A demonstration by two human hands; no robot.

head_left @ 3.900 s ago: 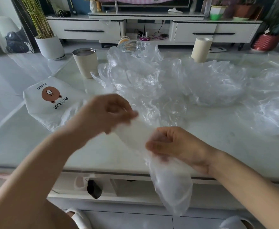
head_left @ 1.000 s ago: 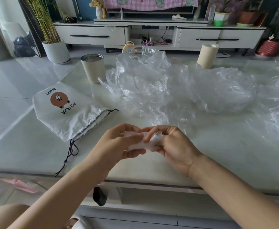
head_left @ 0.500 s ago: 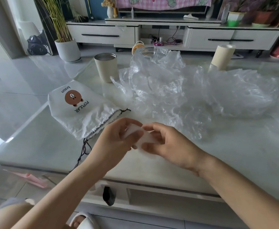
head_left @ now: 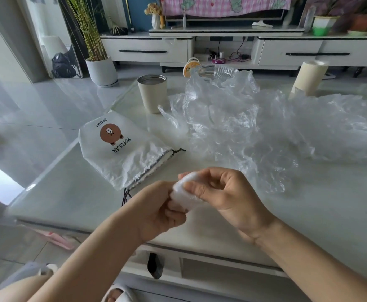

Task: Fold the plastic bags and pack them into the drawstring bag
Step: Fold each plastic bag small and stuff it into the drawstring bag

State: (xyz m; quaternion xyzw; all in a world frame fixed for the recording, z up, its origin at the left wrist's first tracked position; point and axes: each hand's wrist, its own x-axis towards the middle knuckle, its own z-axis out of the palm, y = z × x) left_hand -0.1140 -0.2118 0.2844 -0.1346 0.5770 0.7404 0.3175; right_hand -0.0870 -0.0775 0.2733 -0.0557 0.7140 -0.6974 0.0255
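Our left hand (head_left: 156, 211) and right hand (head_left: 228, 194) pinch the folded bag (head_left: 183, 191) in their fingers (head_left: 196, 188). We should squeeze it tight, then tuck it into the drawstring bag (head_left: 121, 153) left of them.

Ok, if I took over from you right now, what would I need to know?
Left hand: grips the small folded plastic bag from below.
Right hand: pinches the same bag from above.
Drawstring bag: lies on the table, left of the hands, mouth towards them.
Done: this bag is folded into a small wad.
Left: put it in the drawstring bag, then fold and pack the loose pile of plastic bags behind the hands.
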